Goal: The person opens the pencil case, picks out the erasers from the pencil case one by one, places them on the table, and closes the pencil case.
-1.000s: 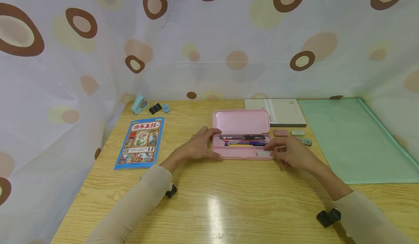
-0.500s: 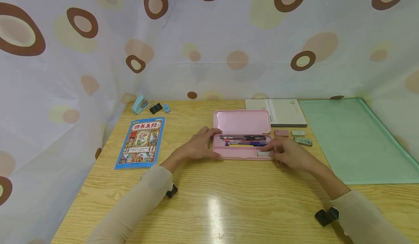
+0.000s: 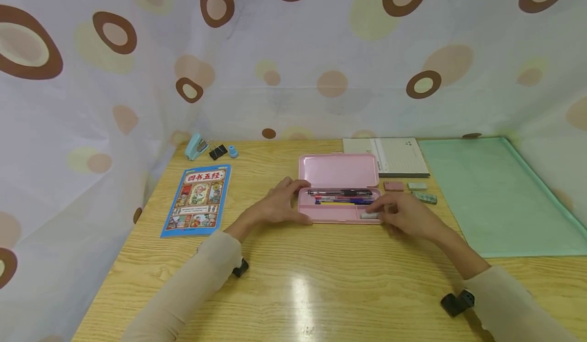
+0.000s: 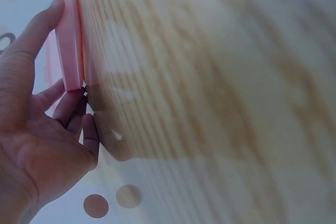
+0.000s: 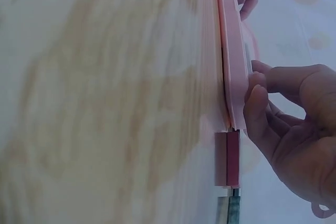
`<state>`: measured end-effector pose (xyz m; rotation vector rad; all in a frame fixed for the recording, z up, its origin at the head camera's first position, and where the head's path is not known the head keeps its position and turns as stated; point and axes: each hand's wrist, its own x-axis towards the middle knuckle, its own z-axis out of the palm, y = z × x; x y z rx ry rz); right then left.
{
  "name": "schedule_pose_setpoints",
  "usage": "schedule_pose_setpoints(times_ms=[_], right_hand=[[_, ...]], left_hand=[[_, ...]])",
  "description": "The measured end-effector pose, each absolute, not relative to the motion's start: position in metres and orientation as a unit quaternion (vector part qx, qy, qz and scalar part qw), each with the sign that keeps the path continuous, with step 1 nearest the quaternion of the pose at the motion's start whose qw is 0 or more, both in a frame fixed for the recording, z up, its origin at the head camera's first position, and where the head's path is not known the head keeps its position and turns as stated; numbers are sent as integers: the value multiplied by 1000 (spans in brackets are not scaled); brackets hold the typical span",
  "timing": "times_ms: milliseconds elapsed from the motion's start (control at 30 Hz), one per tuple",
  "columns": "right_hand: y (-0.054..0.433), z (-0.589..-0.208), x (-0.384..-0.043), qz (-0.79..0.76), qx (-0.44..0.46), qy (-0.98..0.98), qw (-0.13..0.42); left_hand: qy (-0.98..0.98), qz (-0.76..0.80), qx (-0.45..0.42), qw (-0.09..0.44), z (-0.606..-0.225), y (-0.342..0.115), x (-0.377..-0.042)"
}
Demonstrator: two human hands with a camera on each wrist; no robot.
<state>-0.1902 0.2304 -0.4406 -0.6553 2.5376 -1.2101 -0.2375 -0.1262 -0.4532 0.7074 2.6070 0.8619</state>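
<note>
A pink pencil case lies with its lid raised in the middle of the table. Several pens fill its long rear compartment. My left hand grips the case's left end, thumb at the front wall and fingers round the side, as the left wrist view also shows. Over the case's right end, my right hand pinches a whitish eraser in the small front-right compartment. Part of that eraser is hidden by the fingers. In the right wrist view, thumb and forefinger meet right at the case's rim.
Right of the case sit a pink eraser, a pale eraser and a green patterned one. A notebook and green mat lie beyond. At left are a blue book, stapler and binder clip.
Under my right fingers, the whitish eraser has shifted and tipped, showing a narrower face now. My left hand keeps its grip on the pencil case, which has stayed in place.
</note>
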Motion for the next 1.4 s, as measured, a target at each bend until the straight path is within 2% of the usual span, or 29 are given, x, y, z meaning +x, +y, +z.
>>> schedule_pose_setpoints(times_ms=[267,500,1067,1400], right_hand=[[237,-442,-189,-495,-133,846,148],[254,-439,-189,-557,-80,815,141],[335,-434,-182,-530,-73,833,140],[353,-438,-184,-488,-63,859,141]], left_hand=[[908,303,244,154,-454,-126,-237],[908,303,244,154,-455,-126,-238],[909,299,248,153,-455,-126,-238],[908,303,247,151,-455,-126,-239]])
